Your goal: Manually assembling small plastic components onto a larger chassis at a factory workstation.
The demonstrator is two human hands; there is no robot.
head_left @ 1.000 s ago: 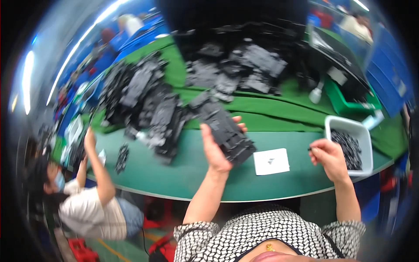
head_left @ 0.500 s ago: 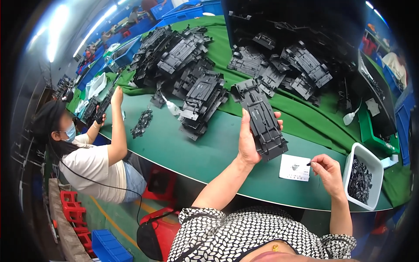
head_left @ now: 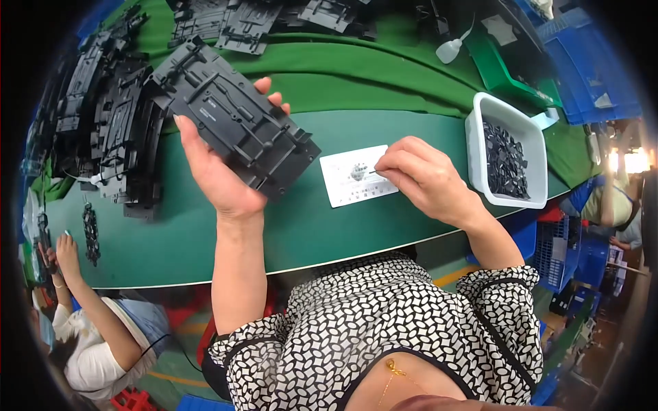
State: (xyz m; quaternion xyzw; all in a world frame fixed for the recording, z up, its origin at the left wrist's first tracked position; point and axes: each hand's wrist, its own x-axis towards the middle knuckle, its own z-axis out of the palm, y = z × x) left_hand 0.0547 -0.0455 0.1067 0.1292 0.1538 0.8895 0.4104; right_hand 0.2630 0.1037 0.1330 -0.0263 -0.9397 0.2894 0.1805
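My left hand (head_left: 229,181) grips a black plastic chassis (head_left: 233,113) by its lower part, thumb on one edge and fingertips round the other. The chassis is tilted above the green table (head_left: 301,236), its moulded ribs facing up. Over a white printed card (head_left: 343,192) on the table, my right hand (head_left: 432,181) pinches a small dark part (head_left: 376,172) between thumb and fingertips; its exact shape is too small to make out. Close by on the right stands a white bin (head_left: 539,161) holding many small black parts (head_left: 506,161).
Stacked black chassis (head_left: 123,130) lie at the left, with more (head_left: 250,27) at the back on green cloth (head_left: 384,89). A white squeeze bottle (head_left: 449,51) and a green tray (head_left: 510,79) are at the back right. A co-worker (head_left: 113,335) works at the lower left.
The view has swung to the right and downward. The chassis stays in my left hand. My right hand still pinches the small dark part, now over the card instead of beside its edge.
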